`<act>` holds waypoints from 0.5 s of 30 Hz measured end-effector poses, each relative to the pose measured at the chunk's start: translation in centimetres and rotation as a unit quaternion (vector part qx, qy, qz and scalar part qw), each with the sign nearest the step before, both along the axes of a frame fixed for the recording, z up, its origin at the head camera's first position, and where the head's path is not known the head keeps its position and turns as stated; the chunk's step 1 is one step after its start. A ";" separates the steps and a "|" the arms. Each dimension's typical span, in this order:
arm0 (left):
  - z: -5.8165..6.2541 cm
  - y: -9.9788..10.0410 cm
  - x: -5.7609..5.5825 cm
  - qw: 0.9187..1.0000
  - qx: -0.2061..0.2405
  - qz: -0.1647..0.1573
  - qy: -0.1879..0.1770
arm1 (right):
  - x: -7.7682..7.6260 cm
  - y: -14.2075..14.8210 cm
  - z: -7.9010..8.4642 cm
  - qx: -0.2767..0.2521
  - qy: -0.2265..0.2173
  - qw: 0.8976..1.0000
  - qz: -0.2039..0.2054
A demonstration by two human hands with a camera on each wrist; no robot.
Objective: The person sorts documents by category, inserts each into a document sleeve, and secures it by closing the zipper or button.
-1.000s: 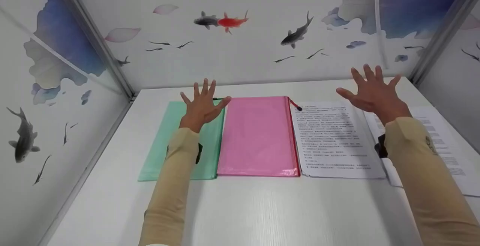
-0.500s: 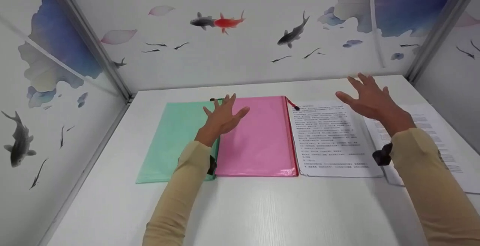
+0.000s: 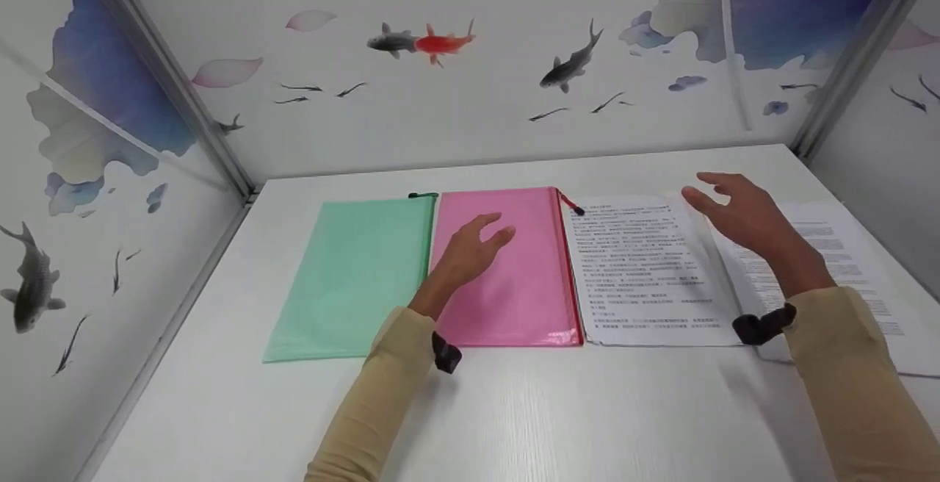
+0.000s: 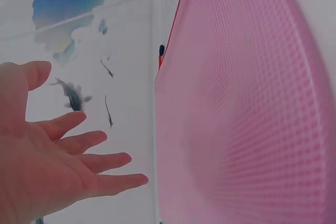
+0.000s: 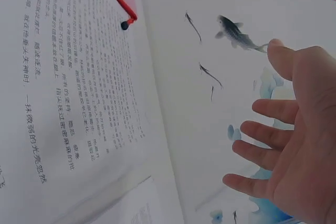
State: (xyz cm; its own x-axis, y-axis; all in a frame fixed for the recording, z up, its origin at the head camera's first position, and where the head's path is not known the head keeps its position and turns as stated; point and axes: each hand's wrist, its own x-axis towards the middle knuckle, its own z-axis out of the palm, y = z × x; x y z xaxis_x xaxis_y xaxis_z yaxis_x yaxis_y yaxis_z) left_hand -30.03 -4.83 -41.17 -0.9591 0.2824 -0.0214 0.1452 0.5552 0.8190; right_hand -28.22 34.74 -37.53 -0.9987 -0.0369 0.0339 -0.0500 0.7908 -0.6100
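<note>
The left grip [image 3: 470,250] is held with fingers spread, nothing grasped, above the pink folder [image 3: 514,306]; the green folder [image 3: 360,276] is seen to its left. The right grip [image 3: 745,217], likewise spread and unfilled, is held above printed sheets [image 3: 639,269].

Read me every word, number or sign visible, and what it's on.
"一抹微弱的光亮忽然", on the printed page, right wrist view.
"随波逐流", same page.
"密密麻麻", same page.
Its other lines: mostly too small or blurred.
Rightmost sheets: print too small to read.
Pink folder, green folder: no text visible.
</note>
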 end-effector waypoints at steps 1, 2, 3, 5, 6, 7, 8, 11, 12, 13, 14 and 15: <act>-0.1 0.3 0.2 1.000 0.009 0.003 -0.003 | 0.1 0.1 -0.2 -0.011 -0.002 1.000 -0.005; -0.2 0.6 0.4 1.000 0.018 0.006 -0.006 | 0.3 0.2 -0.3 -0.022 -0.007 1.000 -0.009; -0.2 1.0 0.5 1.000 0.026 0.009 -0.012 | 0.4 0.3 -0.4 -0.030 -0.013 0.999 -0.014; -0.4 1.7 0.8 0.998 0.049 0.018 -0.034 | 0.7 0.4 -0.6 -0.049 -0.028 0.998 -0.024; -0.5 2.1 0.9 0.997 0.061 0.024 -0.050 | 0.9 0.5 -0.7 -0.057 -0.036 0.997 -0.029; -0.6 2.5 1.1 0.995 0.071 0.031 -0.066 | 1.0 0.5 -0.8 -0.064 -0.044 0.996 -0.034; -0.7 2.8 1.2 0.992 0.082 0.038 -0.083 | 1.2 0.5 -0.9 -0.070 -0.054 0.995 -0.038; -1.1 3.8 1.5 0.984 0.111 0.054 -0.127 | 1.5 0.6 -1.4 -0.088 -0.079 0.992 -0.050; -1.3 4.1 1.6 0.982 0.115 0.058 -0.136 | 1.6 0.6 -1.5 -0.096 -0.089 0.990 -0.053; -1.4 4.4 1.7 0.981 0.117 0.061 -0.143 | 1.7 0.7 -1.6 -0.105 -0.097 0.988 -0.055; -1.5 4.7 1.7 0.979 0.121 0.064 -0.150 | 1.8 0.7 -1.8 -0.114 -0.104 0.986 -0.057; -1.7 5.0 1.8 0.978 0.124 0.069 -0.156 | 1.9 0.7 -1.9 -0.120 -0.108 0.985 -0.056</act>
State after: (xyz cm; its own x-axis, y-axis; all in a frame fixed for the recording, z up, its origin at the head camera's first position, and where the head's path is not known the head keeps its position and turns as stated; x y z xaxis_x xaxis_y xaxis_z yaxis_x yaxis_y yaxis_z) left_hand -28.22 0.17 -42.82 -0.9459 0.1846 -0.2668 -0.1958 0.3310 0.9231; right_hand -26.35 35.48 -39.41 -0.9809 0.0568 -0.1861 0.1812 0.6149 -0.7675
